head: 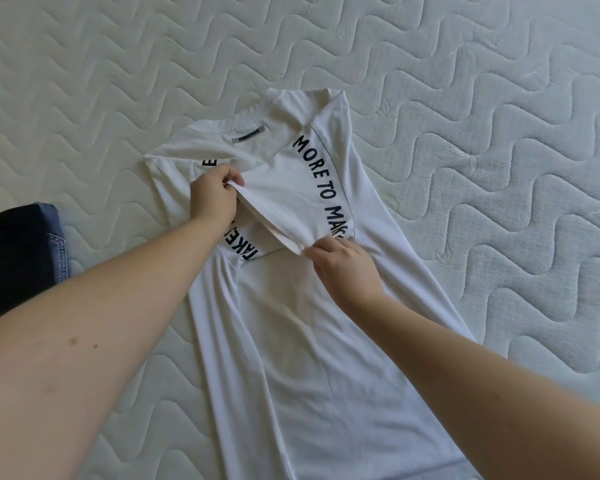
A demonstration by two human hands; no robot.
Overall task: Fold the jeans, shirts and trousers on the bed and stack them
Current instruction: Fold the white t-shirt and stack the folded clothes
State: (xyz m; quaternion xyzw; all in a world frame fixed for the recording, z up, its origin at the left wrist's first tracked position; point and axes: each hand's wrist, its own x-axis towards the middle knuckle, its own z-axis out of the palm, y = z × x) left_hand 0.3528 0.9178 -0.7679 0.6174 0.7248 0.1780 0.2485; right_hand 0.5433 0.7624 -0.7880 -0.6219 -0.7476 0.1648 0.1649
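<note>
A white T-shirt (291,341) with black lettering lies lengthwise on the bed, collar at the far end, hem toward me. Both side parts are folded inward over its middle. My left hand (215,199) pinches the upper end of the folded sleeve edge near the collar. My right hand (343,268) pinches the lower end of the same edge, lifting it slightly off the shirt body. Dark blue jeans (18,258) lie folded at the left edge of the view, partly hidden behind my left forearm.
The bed is a pale quilted mattress (482,150) with a wavy stitch pattern, bare all around the shirt to the far side and the right. No other clothes show in view.
</note>
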